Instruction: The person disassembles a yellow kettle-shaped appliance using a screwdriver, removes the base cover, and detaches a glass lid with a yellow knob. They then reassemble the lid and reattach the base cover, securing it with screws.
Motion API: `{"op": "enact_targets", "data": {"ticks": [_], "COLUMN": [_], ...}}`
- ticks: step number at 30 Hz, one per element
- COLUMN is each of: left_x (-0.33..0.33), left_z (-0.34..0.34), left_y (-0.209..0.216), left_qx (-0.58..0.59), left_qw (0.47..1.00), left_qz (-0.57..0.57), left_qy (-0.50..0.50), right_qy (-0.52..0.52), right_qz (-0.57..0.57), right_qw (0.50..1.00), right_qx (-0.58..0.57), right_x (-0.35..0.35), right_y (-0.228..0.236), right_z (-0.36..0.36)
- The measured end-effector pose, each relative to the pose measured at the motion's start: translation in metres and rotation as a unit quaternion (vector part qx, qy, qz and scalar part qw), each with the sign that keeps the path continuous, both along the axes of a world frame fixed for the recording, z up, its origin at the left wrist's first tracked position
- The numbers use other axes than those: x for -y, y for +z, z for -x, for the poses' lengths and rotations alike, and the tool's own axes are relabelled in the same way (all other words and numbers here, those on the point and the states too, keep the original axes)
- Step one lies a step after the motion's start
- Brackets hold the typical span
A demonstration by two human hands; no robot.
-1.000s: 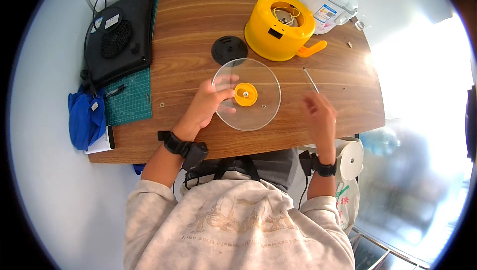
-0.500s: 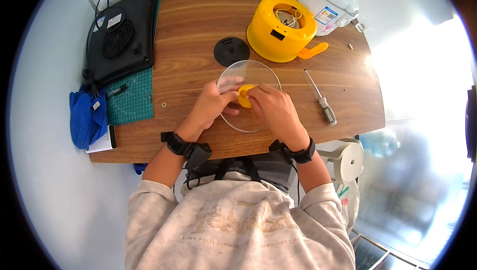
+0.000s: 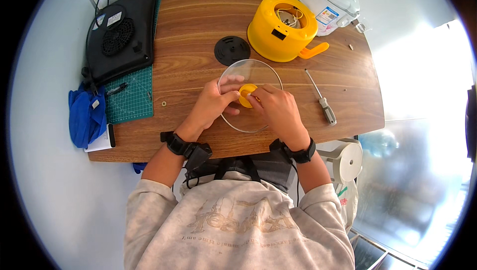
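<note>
A round clear glass lid (image 3: 258,72) with a thin rim lies in front of me, over the near part of the table. At its middle sits a round yellow knob (image 3: 243,102) with a recessed centre. My left hand (image 3: 210,102) grips the lid from the left, its thumb at the knob and its fingers seen partly through the glass. From the right, my right hand (image 3: 280,108) reaches over the lid, thumb and fingertips pinched together at the knob's recess. Whatever small thing they may hold there is hidden.
Behind the lid lie a black slotted disc (image 3: 232,50) and a yellow pot-shaped housing (image 3: 278,46) with wires inside. A screwdriver (image 3: 322,102) rests at right, a white appliance (image 3: 320,6) at back right. Left are a black cooker base (image 3: 131,53), green cutting mat (image 3: 133,103) and blue cloth (image 3: 87,118).
My right fingertips have shifted slightly at the knob, with more of its recess showing. My left hand and the lid stay nearly where they were.
</note>
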State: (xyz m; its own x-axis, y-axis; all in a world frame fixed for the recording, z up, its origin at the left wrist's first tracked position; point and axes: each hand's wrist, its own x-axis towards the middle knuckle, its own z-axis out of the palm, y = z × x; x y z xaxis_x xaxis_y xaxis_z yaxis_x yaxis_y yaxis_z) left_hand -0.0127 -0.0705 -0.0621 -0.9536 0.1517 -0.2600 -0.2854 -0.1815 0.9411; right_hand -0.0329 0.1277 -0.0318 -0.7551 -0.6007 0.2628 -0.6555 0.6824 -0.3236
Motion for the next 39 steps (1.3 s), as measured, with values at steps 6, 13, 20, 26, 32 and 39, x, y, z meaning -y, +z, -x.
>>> {"op": "enact_targets", "data": {"ticks": [6,13,20,26,32,39], "left_x": [0.0,-0.001,0.0,-0.001,0.0,0.0], "left_z": [0.0,-0.001,0.0,0.0,-0.001,0.0], "left_y": [0.0,0.005,0.005,0.001,0.006,0.003], "left_qx": [0.002,-0.007,0.003,-0.011,-0.012,-0.011], "left_qw": [1.0,1.0,1.0,1.0,1.0,1.0], "left_qz": [0.0,0.006,0.001,0.001,0.002,0.004], "left_qy": [-0.001,0.004,0.005,0.003,0.009,0.008], "right_qy": [-0.01,0.015,-0.003,-0.008,-0.002,-0.006], "right_qz": [-0.009,0.031,0.004,-0.005,0.029,0.024], "right_qw": [1.0,0.999,1.0,0.999,1.0,1.0], "right_qx": [0.009,0.004,-0.025,-0.034,-0.002,-0.009], "right_x": [0.002,0.002,0.005,0.004,0.006,0.007], "right_y": [0.004,0.006,0.003,0.002,0.01,0.003], "right_z": [-0.002,-0.001,0.0,0.0,-0.002,-0.001]}}
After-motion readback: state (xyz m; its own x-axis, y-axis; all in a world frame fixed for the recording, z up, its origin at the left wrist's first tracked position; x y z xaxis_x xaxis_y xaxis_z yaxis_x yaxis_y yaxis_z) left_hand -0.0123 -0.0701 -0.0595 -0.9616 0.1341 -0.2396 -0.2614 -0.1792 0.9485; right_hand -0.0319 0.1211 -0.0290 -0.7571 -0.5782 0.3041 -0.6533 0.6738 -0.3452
